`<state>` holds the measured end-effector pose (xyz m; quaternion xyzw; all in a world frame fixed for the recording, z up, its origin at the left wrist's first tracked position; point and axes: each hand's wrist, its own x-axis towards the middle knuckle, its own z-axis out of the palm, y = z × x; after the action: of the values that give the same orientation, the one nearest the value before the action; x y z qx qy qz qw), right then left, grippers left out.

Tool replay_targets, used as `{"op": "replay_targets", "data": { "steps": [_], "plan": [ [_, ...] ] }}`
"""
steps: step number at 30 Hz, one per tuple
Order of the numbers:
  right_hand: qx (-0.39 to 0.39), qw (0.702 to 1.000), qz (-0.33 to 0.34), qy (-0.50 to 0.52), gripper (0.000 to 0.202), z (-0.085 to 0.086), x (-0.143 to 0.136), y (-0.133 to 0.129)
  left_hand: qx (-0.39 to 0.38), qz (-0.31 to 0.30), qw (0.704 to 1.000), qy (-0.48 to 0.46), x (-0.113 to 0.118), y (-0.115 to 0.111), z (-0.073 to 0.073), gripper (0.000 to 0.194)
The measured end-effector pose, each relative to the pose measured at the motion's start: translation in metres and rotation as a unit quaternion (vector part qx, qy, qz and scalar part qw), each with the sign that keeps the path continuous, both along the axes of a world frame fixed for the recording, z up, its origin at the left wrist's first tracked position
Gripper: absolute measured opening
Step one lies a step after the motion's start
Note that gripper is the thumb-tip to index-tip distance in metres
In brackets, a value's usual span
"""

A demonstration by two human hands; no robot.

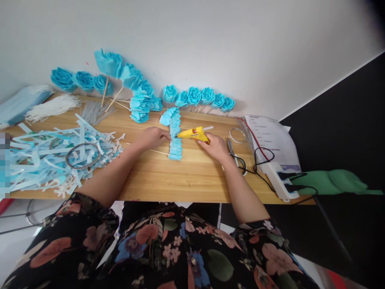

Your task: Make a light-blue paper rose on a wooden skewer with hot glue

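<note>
One yellow hot glue gun (192, 133) is in the right hand (215, 145), whose fingers are clamped round its handle. Its nozzle points left at a ruffled light-blue crepe-paper strip (175, 149), which lies just left of the gun on the wooden counter (186, 180); whether the tip touches the paper, I cannot tell. Left of the gun too, the left hand (155, 137) has its fingers at the strip's left edge, but I cannot tell whether they pinch it. Behind the gun, six blue paper roses (194, 95) stand in a row along the wall. Well left of it sits a heap of blue and white paper scraps (39, 156). To its right are scissors (230, 147) and, farther off, a white power strip (278, 182).
</note>
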<state>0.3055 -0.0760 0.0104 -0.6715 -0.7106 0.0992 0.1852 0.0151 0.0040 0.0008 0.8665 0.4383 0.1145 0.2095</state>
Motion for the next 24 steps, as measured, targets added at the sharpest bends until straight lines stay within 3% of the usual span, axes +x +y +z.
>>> {"op": "replay_targets", "data": {
  "steps": [6, 13, 24],
  "plan": [
    [0.043, 0.995, -0.031, 0.089, 0.033, 0.0035, -0.0009, -0.0019, 0.003, -0.003, 1.000, 0.003, 0.0005, -0.0009, 0.0019, 0.038],
    [-0.033, 0.999, 0.011, -0.023, 0.028, 0.0029, -0.0003, -0.0001, -0.010, 0.004, 1.000, 0.002, 0.0007, -0.0008, 0.0018, 0.037],
    [-0.027, 0.999, 0.013, -0.022, 0.028, -0.0017, 0.0021, 0.0012, -0.005, 0.002, 1.000, -0.003, 0.0005, -0.0012, 0.0022, 0.039]
  ]
}}
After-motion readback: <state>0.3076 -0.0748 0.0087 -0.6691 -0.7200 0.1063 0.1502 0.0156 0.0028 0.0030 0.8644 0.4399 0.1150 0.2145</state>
